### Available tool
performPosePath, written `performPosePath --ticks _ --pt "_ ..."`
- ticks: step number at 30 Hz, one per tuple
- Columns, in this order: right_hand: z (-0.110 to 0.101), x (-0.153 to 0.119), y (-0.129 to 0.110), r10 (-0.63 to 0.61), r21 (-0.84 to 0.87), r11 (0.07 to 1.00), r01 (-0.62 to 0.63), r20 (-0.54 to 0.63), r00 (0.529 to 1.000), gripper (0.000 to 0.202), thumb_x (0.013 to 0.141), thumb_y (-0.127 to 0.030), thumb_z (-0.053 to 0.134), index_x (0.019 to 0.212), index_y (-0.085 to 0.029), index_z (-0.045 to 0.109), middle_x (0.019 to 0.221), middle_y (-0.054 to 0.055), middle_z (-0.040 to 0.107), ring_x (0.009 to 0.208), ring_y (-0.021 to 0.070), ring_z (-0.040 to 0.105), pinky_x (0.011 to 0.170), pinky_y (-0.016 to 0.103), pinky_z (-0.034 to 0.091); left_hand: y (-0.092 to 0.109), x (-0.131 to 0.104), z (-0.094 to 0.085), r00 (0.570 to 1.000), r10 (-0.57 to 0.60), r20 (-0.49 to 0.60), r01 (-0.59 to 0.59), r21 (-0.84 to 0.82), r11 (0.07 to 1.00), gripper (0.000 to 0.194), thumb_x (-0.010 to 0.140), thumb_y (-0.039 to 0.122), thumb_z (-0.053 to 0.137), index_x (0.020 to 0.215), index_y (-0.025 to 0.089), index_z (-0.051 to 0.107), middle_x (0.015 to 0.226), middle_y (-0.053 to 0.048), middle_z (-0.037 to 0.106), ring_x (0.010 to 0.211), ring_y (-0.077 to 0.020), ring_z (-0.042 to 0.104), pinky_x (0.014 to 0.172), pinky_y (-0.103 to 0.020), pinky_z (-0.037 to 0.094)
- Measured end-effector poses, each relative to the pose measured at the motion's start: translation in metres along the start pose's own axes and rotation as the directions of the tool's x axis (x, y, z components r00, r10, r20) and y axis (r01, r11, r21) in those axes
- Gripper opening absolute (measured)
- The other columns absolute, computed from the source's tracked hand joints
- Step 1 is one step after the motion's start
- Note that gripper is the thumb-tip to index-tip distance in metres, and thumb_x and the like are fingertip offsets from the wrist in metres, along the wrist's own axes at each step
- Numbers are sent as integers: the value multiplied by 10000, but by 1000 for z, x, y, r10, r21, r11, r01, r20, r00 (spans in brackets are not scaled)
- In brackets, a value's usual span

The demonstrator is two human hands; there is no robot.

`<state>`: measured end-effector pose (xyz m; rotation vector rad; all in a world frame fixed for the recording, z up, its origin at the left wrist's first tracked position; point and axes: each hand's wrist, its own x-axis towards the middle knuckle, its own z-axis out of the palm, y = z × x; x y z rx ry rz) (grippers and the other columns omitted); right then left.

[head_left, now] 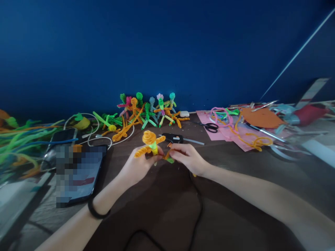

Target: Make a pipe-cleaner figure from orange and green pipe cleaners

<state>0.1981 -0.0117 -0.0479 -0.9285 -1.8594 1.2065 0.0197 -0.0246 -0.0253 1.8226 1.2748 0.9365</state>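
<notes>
Near the middle of the table, my left hand (pixel 136 165) holds a pipe-cleaner figure (pixel 149 138) with a coiled orange head, orange arms and a yellow-green body. My right hand (pixel 190 158) is just to its right, fingers pinched on an orange and green pipe-cleaner piece (pixel 170 160) beside the figure's lower body. Whether that piece is joined to the figure cannot be made out. Behind my right hand lies a black glue gun (pixel 174 138) with a clear glue stick in its rear.
Several pipe-cleaner figures (pixel 148 115) stand against the blue wall. A tablet (pixel 82 177), phone and loose pipe cleaners are on the left. Scissors (pixel 211 128), pink sheets (pixel 222 134) and orange paper (pixel 261 118) lie right. A black cord (pixel 200 205) runs toward the front.
</notes>
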Motion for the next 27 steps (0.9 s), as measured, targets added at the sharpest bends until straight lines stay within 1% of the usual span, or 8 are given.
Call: performPosePath --ticks 4,6,8,13,17,21,24,27 --pt "0 5 11 95 262 958 -120 103 990 294 809 -387 474 641 -148 451 522 -64 295 456 45 263 431 194 185 4 -2 1 995 -97 -10 91 -246 965 38 660 203 626 678 213 594 699 7 596 691 -154 569 670 -265 471" --pt "1 6 14 123 318 931 -179 187 975 342 801 -457 468 650 -151 441 509 -70 294 430 41 244 412 195 168 5 -3 2 993 -112 -25 97 -337 937 58 654 202 644 679 199 592 709 5 585 702 -145 562 653 -253 466" --pt "3 6 14 122 292 936 -195 251 960 396 808 -508 432 654 -144 458 497 -65 321 418 41 247 407 199 179 7 -4 4 992 -122 -37 98 -387 917 65 658 204 651 685 188 593 712 3 578 703 -138 553 650 -250 458" --pt "8 -3 4 58 32 997 -70 283 957 444 876 -468 327 702 -123 544 494 -49 353 452 53 313 467 201 273 10 -5 6 982 -156 -104 88 -483 871 114 637 223 672 681 176 578 720 3 583 706 -141 563 639 -248 457" --pt "13 -8 -6 25 -145 989 19 297 955 364 902 -348 323 750 -140 580 547 -32 434 489 60 392 524 196 334 11 -4 6 963 -173 -205 99 -329 939 119 654 250 651 732 180 596 728 -11 621 689 -158 588 634 -261 461" --pt "13 -9 -12 2 -257 963 78 296 955 318 886 -324 372 731 -149 588 594 -16 505 545 72 469 564 194 357 8 -4 4 964 -46 -261 38 -36 999 30 710 222 581 734 205 589 748 1 626 704 -157 584 695 -271 450" --pt "11 -7 -13 1 -293 953 72 243 970 331 878 -347 386 710 -141 583 589 -11 520 535 73 477 547 192 353 4 -3 3 963 56 -262 -26 115 993 21 734 218 548 738 213 568 759 9 618 731 -156 574 739 -274 431" --pt "8 -5 -10 -2 -311 949 53 162 987 342 878 -347 384 695 -135 581 549 -17 492 495 66 443 518 190 335 -2 -4 0 975 61 -213 -23 180 983 27 744 225 538 730 210 554 727 11 607 731 -158 566 720 -269 424"
